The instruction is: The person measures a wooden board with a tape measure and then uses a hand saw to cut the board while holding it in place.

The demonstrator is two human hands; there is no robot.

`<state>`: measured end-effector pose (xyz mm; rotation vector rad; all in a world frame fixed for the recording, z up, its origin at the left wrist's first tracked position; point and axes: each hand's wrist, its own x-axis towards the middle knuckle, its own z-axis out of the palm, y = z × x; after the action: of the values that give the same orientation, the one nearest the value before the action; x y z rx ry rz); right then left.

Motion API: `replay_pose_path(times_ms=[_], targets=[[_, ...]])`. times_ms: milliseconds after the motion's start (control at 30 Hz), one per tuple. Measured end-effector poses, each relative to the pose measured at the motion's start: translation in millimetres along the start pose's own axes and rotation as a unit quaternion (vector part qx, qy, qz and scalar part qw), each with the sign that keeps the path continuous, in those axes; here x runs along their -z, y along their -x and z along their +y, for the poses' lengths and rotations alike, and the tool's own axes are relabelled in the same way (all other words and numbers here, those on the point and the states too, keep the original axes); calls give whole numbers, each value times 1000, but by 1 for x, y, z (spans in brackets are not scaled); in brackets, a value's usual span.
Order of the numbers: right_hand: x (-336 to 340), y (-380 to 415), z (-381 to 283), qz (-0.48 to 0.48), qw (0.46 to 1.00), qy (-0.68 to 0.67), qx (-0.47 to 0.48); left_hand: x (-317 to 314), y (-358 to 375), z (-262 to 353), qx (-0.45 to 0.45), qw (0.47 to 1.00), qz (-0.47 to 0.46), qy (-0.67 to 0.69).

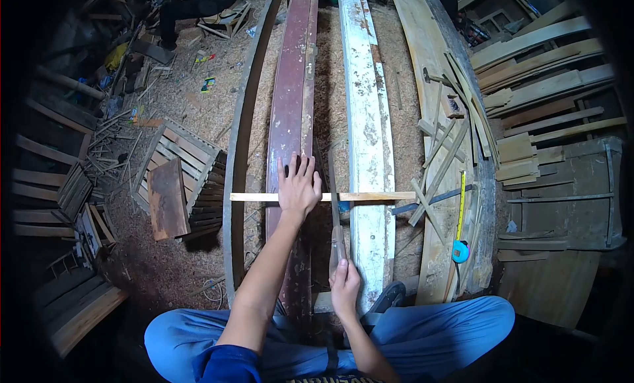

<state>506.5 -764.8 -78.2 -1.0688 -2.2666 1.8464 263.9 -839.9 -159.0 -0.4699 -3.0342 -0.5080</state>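
Fingers (300, 168) of the left hand (297, 191) lie spread and flat, palm down, pressing a thin pale wooden strip (376, 196) against the dark red plank (290, 85) beneath it. They grip nothing; they only hold the strip down. The strip lies crosswise, spanning from the curved grey beam (239, 152) on the left, over the red plank, to the white painted plank (363, 118) on the right.

Nearer the body, the right hand (345, 287) is closed around the wooden handle of a handsaw (334, 211). Its narrow blade runs forward and meets the strip just to the right of the left hand, in the gap between the red and white planks.

Both planks run lengthwise away from the person over a sawdust-covered floor (185, 99). The person's knees, in blue trousers (449, 323), flank the near ends of the planks. A yellow tape measure (460, 241) with a blue case lies on a wide pale board (422, 66) to the right, beside loose offcuts. A stack of slatted wooden frames (191, 158) sits left of the curved beam.
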Motion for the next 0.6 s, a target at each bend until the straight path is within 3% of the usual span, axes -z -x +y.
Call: replay_pose_path(times_ms=[133,267,333,467,533,600], targets=[[-10,-27,-14,-1,1000,-7,2,-2,6,6,14,1000,18,-11],[-5,-2,5,1,1000,1,16,-3,7,6,21,998,63,-13],[-3,2,-8,-8,998,-55,-25,-5,6,5,18,997,73,-17],[-9,-33,-3,-4,1000,-25,1,-9,11,10,30,994,102,-23],[-10,-26,7,13,995,54,81,-3,9,9,33,995,94,-24],[-6,-6,18,11,995,71,72,-4,8,10,42,995,83,-20]])
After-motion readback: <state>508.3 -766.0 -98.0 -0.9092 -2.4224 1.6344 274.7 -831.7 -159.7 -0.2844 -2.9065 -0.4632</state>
